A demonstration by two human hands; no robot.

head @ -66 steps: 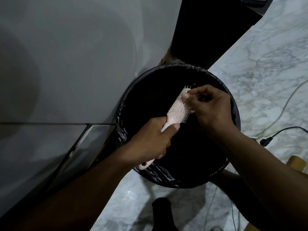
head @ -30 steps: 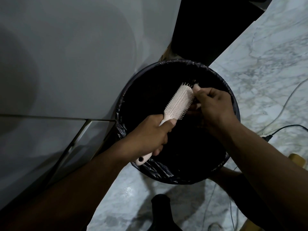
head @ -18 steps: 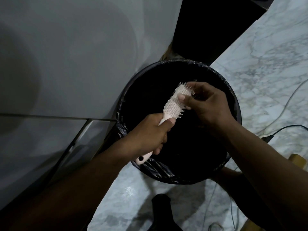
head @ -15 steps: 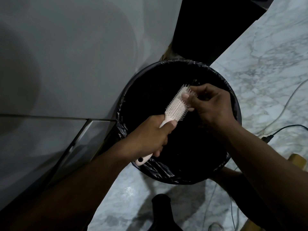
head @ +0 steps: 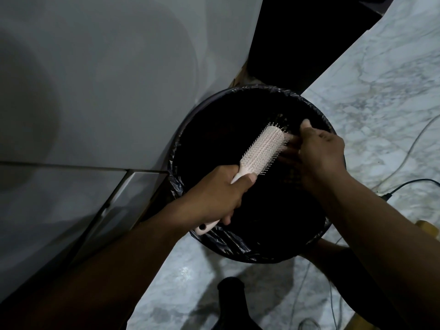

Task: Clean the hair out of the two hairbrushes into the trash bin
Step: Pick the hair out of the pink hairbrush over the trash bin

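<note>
**First brush mid-clean, second brush out of sight**

The left hand [head: 214,198] is wrapped tight around the handle of the pink hairbrush [head: 262,151], holding it over the black-lined trash bin [head: 181,186] with the head pointing to 1 o'clock. The right hand [head: 316,151] works at the bristles on the 3 o'clock side; its fingers are blurred, so whether they pinch any hair cannot be told. Judging from this, the first brush is unfinished. The second brush is not visible, presumably left to do.
</note>
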